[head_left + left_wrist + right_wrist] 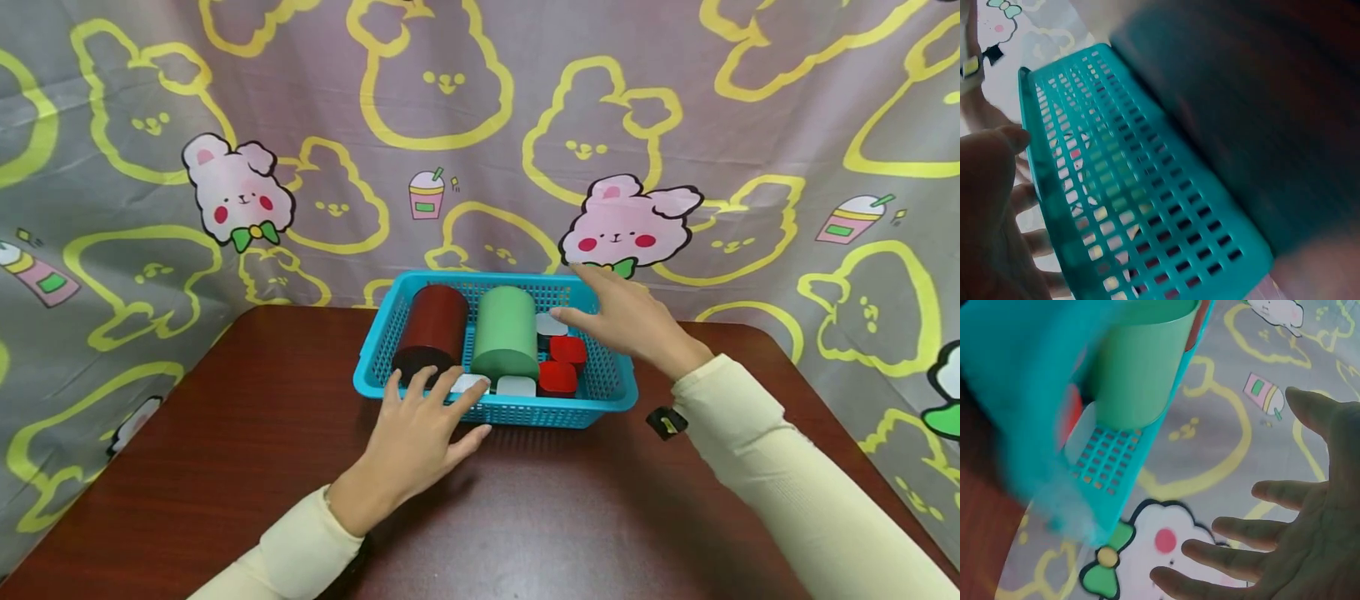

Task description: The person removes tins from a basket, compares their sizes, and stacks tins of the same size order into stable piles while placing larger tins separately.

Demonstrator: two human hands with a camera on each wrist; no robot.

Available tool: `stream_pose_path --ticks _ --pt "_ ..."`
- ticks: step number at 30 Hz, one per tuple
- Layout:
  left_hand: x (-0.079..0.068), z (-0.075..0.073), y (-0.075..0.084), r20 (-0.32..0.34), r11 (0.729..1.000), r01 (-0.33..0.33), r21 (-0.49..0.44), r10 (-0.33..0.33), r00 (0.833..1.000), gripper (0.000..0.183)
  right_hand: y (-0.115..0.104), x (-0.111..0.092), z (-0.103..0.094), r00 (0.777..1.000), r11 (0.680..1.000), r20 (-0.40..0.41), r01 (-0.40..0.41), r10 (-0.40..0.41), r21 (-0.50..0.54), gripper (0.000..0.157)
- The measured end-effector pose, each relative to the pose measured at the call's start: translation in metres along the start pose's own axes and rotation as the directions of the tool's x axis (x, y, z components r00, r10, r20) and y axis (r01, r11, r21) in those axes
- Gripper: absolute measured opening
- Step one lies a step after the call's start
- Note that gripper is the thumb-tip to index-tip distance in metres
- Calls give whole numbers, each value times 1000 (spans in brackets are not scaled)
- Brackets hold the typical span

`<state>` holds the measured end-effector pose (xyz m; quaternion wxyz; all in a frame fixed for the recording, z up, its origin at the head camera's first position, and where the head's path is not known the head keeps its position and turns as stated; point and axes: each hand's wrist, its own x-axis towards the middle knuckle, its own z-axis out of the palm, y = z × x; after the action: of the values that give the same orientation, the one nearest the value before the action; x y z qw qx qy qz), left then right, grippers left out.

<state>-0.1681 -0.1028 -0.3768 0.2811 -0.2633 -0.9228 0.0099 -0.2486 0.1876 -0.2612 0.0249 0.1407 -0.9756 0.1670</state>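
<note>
A blue plastic basket with mesh sides stands on the table. In it lie a dark red cylinder and, beside that, a light green cylinder. Small pieces with red tops and white tops sit along its right and front. My left hand is at the front rim, fingers spread and reaching over it; the left wrist view shows its thumb right by the rim. My right hand hovers over the basket's right end, its straight fingers spread, holding nothing.
The dark brown wooden table extends on both sides of the basket and in front of it. A grey curtain with yellow bear outlines and pink bunnies hangs close behind the basket. Something small and black shows by the right wrist.
</note>
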Motion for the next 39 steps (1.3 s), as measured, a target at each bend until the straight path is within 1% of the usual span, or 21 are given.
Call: stream_pose_path --ticks 6,9,12,15,20,23,29,33,39 --pt "2 3 11 -25 1000 12 19 -12 1000 51 -19 26 5 997 999 69 19 -23 49 88" --pt "3 5 13 -42 999 19 30 -18 999 48 -25 41 11 993 998 109 34 -40 57 87" --pt "3 5 14 -53 999 28 34 -26 998 43 -31 53 19 990 997 132 50 -56 50 86" --pt "3 6 15 -51 999 39 33 -37 998 40 -37 63 26 987 997 149 53 -61 52 87" --pt "4 5 17 -32 998 43 40 -42 999 39 -46 78 38 986 999 162 46 -49 22 88" --pt "4 4 18 -28 998 42 54 -40 999 40 -50 84 44 983 999 177 39 -39 2 89" --pt "5 0 25 6 996 86 32 -86 996 38 -56 91 58 976 999 215 -18 27 -44 92" --pt "5 -3 28 27 993 116 12 -117 993 36 -59 94 68 976 997 213 -41 53 -59 92" --pt "7 -4 30 33 988 151 -44 -149 988 33 -59 96 78 977 995 197 -74 87 -72 92"
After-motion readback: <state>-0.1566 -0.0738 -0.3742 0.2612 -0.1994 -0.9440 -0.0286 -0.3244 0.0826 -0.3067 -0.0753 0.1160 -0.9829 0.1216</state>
